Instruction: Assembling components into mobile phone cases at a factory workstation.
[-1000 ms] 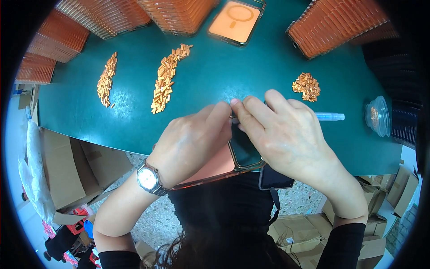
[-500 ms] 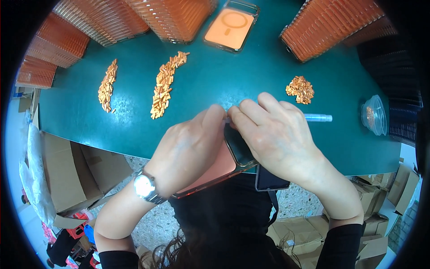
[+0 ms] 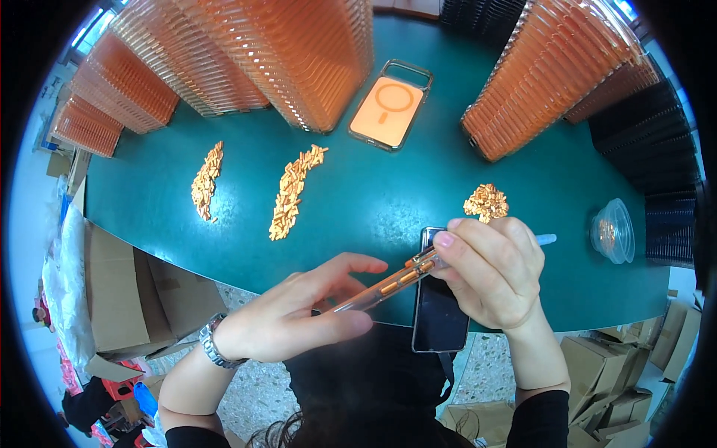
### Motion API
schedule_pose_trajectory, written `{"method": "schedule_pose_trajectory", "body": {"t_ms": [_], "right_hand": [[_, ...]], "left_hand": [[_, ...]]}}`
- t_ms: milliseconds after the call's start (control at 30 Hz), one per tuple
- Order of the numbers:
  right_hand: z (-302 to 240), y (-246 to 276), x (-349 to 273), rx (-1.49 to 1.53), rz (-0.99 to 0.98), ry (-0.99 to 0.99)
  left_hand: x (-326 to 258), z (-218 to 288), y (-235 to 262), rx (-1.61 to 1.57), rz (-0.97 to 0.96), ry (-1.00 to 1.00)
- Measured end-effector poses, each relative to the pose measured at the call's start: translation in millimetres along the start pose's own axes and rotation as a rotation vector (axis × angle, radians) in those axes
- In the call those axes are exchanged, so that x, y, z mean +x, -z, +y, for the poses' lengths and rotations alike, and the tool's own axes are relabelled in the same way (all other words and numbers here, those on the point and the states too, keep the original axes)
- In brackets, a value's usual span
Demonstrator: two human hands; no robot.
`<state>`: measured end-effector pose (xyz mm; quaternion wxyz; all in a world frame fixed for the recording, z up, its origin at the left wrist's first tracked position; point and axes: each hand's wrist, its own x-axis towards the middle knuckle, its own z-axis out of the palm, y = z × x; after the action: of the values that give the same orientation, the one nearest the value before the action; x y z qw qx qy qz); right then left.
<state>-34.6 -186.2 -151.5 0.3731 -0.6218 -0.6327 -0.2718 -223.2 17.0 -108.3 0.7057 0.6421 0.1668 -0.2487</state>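
A clear phone case (image 3: 388, 287) with an orange tint is tilted edge-on in front of me, its side buttons coppery. My right hand (image 3: 497, 265) pinches its upper end between thumb and fingers. A slim translucent stick, like a pen (image 3: 547, 240), pokes out to the right from behind that hand; its other end is hidden. Around the lower end of the case, my left hand (image 3: 299, 310) has its thumb and index finger spread apart, with the other fingers partly hidden behind the case. Below the right hand, a dark phone (image 3: 441, 313) lies at the table's near edge.
Small coppery pieces form a left row (image 3: 207, 183), a middle row (image 3: 295, 194) and a right pile (image 3: 486, 201) on the green table (image 3: 246, 239). Another orange case (image 3: 386, 113) lies beyond. Stacked orange cases (image 3: 299, 60) stand behind; a clear cup (image 3: 614, 231) is at right.
The case has turned from lying broad side up to edge-on. My left hand has loosened and spread its fingers; my right hand now grips the case's end. More of the phone shows.
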Motion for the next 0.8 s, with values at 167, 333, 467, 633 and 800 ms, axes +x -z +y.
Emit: {"method": "schedule_pose_trajectory", "body": {"t_ms": [167, 333, 467, 633, 800], "right_hand": [[15.8, 7.5, -7.1, 0.015, -0.008, -0.073], [81.8, 32.1, -57.0, -0.104, -0.046, -0.352], [102.2, 38.7, -91.2, -0.133, -0.056, -0.502], [102.4, 30.7, -86.7, -0.113, -0.055, -0.549], [102.0, 34.1, -87.8, -0.135, -0.086, -0.591]], "left_hand": [[10.5, 13.3, -2.9, 0.204, 0.075, -0.112], [47.9, 42.4, 15.8, 0.544, 0.574, -0.250], [137.2, 62.8, 35.8, 0.993, 0.867, -0.392], [199.4, 73.9, 45.4, 1.348, 1.038, -0.072], [219.3, 76.6, 43.7, 1.443, 0.970, 0.105]]}}
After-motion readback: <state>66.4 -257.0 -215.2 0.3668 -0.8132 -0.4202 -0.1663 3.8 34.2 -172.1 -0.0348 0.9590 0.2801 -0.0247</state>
